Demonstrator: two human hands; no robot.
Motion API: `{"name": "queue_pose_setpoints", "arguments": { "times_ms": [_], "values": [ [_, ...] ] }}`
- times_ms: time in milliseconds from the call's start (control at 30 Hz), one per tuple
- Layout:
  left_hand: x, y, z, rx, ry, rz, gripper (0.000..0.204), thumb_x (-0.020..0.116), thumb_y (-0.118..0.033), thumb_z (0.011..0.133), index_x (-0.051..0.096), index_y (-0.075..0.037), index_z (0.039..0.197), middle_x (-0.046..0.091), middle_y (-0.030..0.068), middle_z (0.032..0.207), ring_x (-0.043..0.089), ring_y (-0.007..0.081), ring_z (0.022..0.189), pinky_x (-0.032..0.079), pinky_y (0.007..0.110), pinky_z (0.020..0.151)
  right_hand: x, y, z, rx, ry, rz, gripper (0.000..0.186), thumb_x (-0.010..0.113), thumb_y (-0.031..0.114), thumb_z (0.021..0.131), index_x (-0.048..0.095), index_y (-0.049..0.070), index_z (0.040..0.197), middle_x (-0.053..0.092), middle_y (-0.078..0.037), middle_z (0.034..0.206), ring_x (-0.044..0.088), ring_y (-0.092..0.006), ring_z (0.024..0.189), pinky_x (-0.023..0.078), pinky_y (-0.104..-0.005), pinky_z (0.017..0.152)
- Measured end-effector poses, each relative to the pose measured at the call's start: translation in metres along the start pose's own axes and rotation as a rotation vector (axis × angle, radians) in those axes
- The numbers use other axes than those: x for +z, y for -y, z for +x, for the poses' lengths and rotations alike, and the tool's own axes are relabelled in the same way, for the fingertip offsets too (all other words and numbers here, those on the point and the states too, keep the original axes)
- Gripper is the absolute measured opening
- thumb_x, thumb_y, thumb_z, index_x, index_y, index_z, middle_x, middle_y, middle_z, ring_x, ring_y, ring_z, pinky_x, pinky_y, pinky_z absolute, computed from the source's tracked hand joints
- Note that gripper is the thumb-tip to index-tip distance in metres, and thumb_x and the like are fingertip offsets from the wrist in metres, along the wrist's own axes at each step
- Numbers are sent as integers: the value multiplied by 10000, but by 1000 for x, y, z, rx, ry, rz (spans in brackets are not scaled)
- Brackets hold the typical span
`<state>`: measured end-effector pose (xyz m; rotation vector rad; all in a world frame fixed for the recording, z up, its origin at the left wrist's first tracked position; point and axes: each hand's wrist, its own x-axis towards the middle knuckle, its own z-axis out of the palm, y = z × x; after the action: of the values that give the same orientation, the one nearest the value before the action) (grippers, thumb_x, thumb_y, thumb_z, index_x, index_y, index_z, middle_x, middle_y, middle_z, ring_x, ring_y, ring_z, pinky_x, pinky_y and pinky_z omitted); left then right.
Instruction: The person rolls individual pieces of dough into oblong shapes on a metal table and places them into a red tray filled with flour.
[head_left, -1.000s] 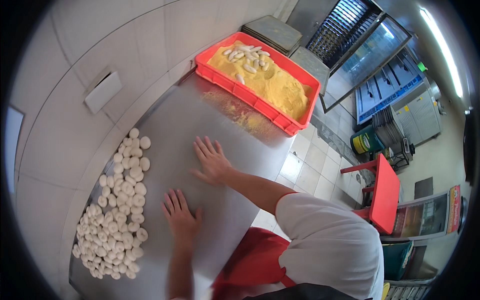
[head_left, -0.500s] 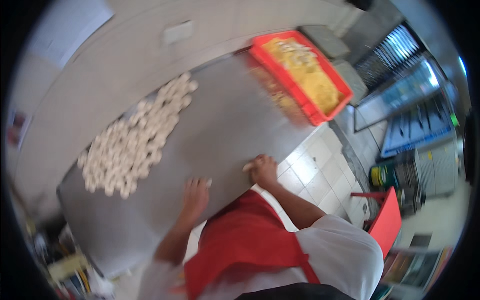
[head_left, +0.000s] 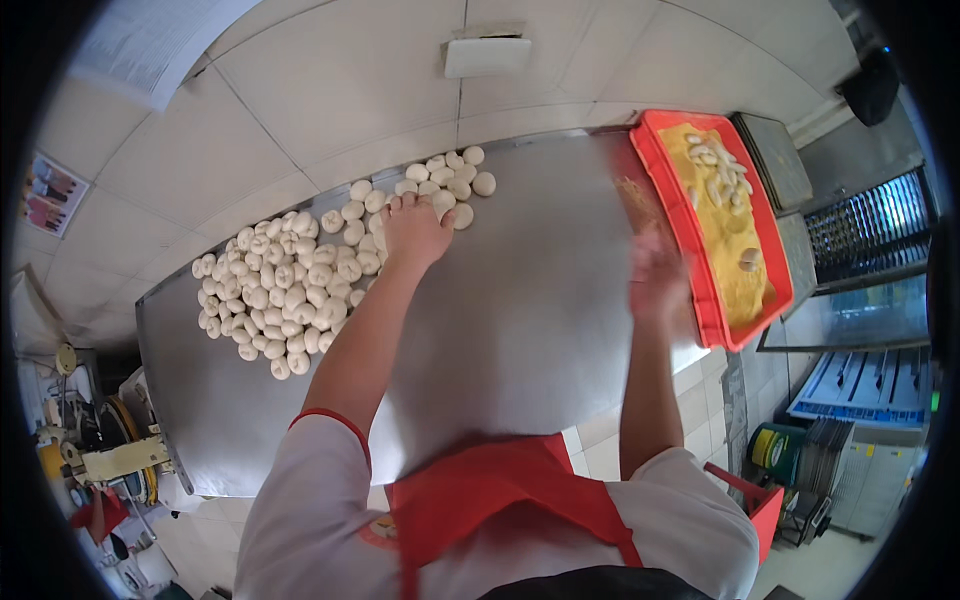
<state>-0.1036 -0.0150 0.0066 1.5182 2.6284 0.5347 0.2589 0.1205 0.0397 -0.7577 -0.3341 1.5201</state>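
Observation:
My left hand (head_left: pixel 415 228) reaches over the right part of a spread of white dough balls (head_left: pixel 285 285) on the steel table (head_left: pixel 520 330). Its fingers bend down onto the balls, with the thumb apart beside one dough ball (head_left: pixel 443 203); what lies beneath the palm is hidden. My right hand (head_left: pixel 655 270), smeared by motion, is just left of a red tray (head_left: pixel 712 322); its fingers cannot be made out. Yellow crumbs (head_left: pixel 715 240) fill the tray, with several shaped dough pieces (head_left: pixel 722 178) on top. One blurred dough piece (head_left: pixel 749 260) shows over the crumbs nearer to me.
A tiled wall (head_left: pixel 350 90) runs along the table's far edge, with a white fixture (head_left: pixel 487 57) on it. Scattered yellow crumbs lie beside the tray. A red chair (head_left: pixel 765 520) stands at lower right, and assorted equipment (head_left: pixel 110 450) sits at left.
Both hands have left the table's near edge, where small dough pieces were at their fingers. The left went to the dough balls, the right toward the tray. The view has turned.

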Motion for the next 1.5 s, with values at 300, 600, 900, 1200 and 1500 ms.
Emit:
{"name": "queue_pose_setpoints", "arguments": {
  "times_ms": [300,600,900,1200,1500],
  "values": [
    [8,22,-79,-157,-136,-766,345,843,-64,850,606,-59,1100,600,70,1050,636,191,981,539,367,881,72,-272,-30,-406,657,-1525,390,822,179,853,680,50,1193,740,-194,1063,722,-337,979,567,-428,926],
    [-22,97,-316,-16,162,-566,258,765,-82,885,723,-46,1137,741,154,1104,688,316,1067,527,464,965,-83,-20,-136,-167,974,-1713,219,743,162,981,773,59,1172,722,-159,1282,714,-322,1149,570,-408,989],
    [27,69,-310,373,309,-211,887,635,-461,980,274,-30,1666,218,267,1730,152,409,1633,140,538,1327,-168,-83,-165,-684,913,-2248,935,483,581,1060,156,-35,1683,214,-247,1746,169,-466,1617,158,-590,1297],
    [54,9,-177,305,14,-131,965,630,-561,959,275,-1,1660,218,262,1731,158,416,1625,104,582,1321,-39,-147,-26,-821,731,-2491,835,364,590,1110,218,-5,1677,189,-205,1762,199,-429,1613,198,-589,1286],
    [33,24,-338,320,313,15,462,684,-331,902,661,-8,1231,696,186,1210,614,376,1246,442,593,1062,-120,-30,-195,-441,1047,-2291,643,681,352,982,486,48,1513,513,-253,1515,460,-476,1421,380,-571,1155]
  ]
}}
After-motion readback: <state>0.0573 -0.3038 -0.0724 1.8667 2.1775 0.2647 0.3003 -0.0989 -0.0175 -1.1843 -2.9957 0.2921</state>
